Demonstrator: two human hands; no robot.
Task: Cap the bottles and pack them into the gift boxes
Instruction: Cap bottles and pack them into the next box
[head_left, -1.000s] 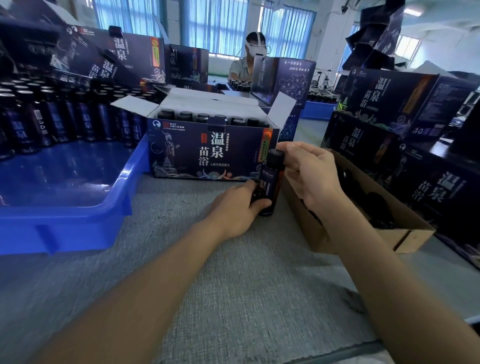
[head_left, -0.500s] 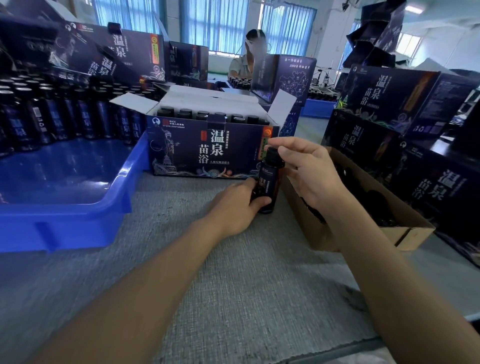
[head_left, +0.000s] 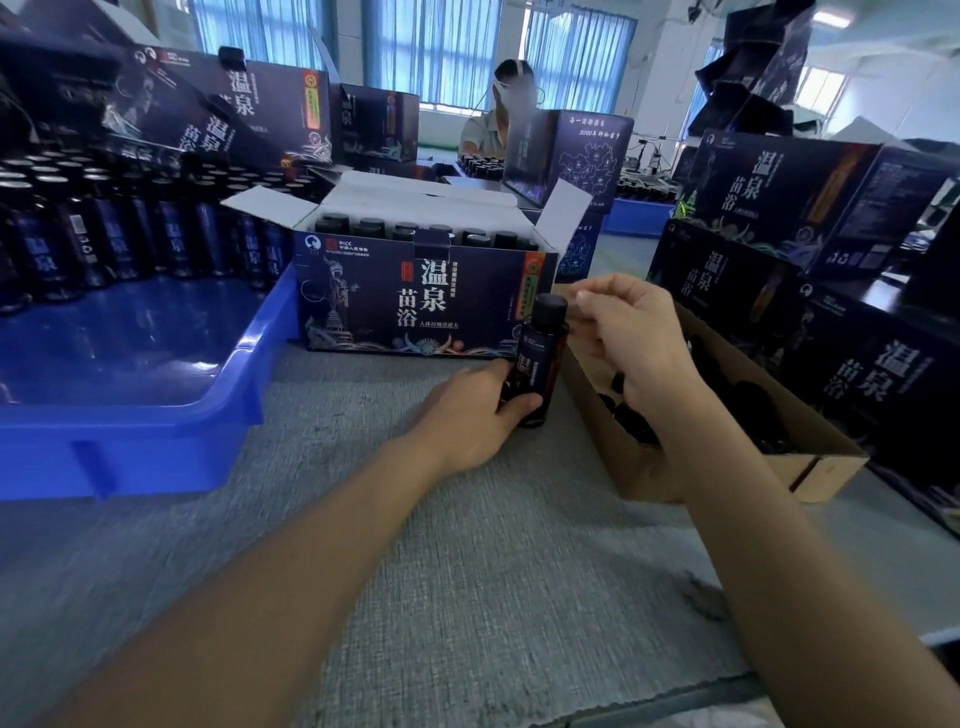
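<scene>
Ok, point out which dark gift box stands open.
The gift box directly behind the bottle in the left hand: white flaps raised, bottle caps showing inside.

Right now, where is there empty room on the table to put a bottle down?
The grey mat in front of the open gift box, between the blue tray and the brown carton, is bare. The tray's near floor is bare too; its far end is packed with bottles. On the right, stacked gift boxes crowd in.

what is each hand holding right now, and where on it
The left hand grips the bottle round its lower body. The right hand curls beside the cap; contact cannot be told.
</scene>
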